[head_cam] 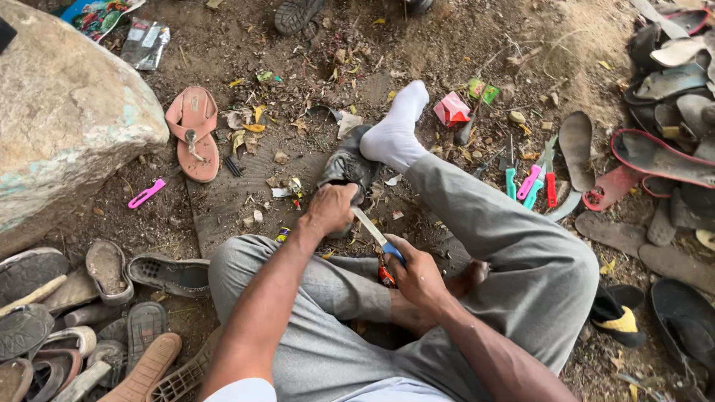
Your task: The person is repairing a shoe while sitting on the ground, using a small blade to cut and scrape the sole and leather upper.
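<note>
My left hand [330, 207] grips the near end of a worn dark shoe [347, 164] that lies on the dirt under my white-socked foot [396, 128]. A knife with a pale blade and blue handle [376, 234] is held in my right hand [417, 275], its blade angled up towards the shoe beside my left hand. I sit on the ground in grey trousers [514, 246], with one leg stretched out and the other folded under.
A big rock [63, 112] stands at the left, a pink sandal [194, 132] beside it. Old shoes and soles are piled at lower left [89, 313] and at right [670, 112]. Coloured-handled tools [532, 182] lie right of my leg.
</note>
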